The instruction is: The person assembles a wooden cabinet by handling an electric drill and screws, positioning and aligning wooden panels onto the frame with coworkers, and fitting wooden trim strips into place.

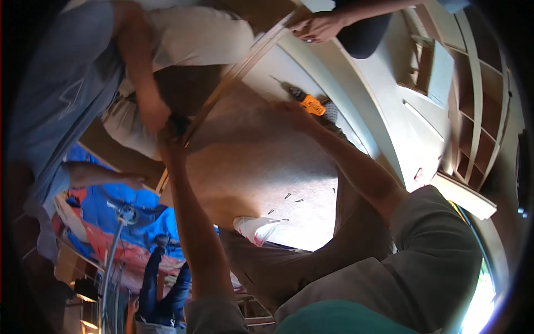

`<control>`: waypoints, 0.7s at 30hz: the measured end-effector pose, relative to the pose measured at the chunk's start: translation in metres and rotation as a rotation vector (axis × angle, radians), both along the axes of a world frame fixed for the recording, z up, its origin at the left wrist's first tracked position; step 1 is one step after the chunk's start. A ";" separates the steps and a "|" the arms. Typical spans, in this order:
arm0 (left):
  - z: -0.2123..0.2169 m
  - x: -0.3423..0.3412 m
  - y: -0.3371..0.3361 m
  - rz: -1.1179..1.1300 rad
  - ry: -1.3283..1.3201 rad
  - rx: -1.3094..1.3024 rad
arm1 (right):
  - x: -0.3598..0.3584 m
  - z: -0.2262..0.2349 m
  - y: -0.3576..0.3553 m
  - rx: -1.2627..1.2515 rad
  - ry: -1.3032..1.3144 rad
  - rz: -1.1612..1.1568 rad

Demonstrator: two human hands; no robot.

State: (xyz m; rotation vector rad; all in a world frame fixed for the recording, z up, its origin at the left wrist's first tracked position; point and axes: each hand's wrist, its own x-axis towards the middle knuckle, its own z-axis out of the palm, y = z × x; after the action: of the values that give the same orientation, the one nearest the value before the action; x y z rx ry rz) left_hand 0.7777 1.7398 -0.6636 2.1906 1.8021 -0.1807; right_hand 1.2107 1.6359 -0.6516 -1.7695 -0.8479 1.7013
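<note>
A long wooden strip [245,64] runs diagonally along the edge of a broad brown board [239,161]. My left hand [173,143] is closed at the strip's near part, its fingers dim. Right against it, a co-worker's hand [157,114] meets a small dark object [179,123] whose kind I cannot make out. My right hand [292,114] lies on the board with fingers stretched out, beside an orange and black power drill [312,104] that rests with its bit pointing away. Another person's hand [320,26] touches the strip's far end.
Several dark screws [287,196] lie scattered on the bright part of the board, near a white and red packet [256,229]. Curved pale ribs [356,83] and shelf-like frames [481,111] rise at the right. A blue tarp [111,206] and a metal pole [114,250] stand lower left.
</note>
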 end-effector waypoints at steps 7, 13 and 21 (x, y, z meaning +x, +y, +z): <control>0.075 0.054 0.010 0.214 0.257 -0.369 | -0.003 0.026 0.019 -0.184 -0.145 0.061; 0.062 0.054 0.007 0.195 0.379 -0.356 | -0.012 0.004 0.026 0.028 -0.128 -0.083; 0.061 0.061 0.021 0.025 0.218 -0.479 | 0.009 -0.001 0.149 0.065 -0.009 -0.619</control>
State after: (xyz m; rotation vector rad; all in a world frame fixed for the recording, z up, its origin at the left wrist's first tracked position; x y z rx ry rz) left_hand 0.8389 1.7612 -0.6022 1.8608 1.6700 -0.7852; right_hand 1.2193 1.7850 -0.6522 -1.7529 -0.2966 1.2413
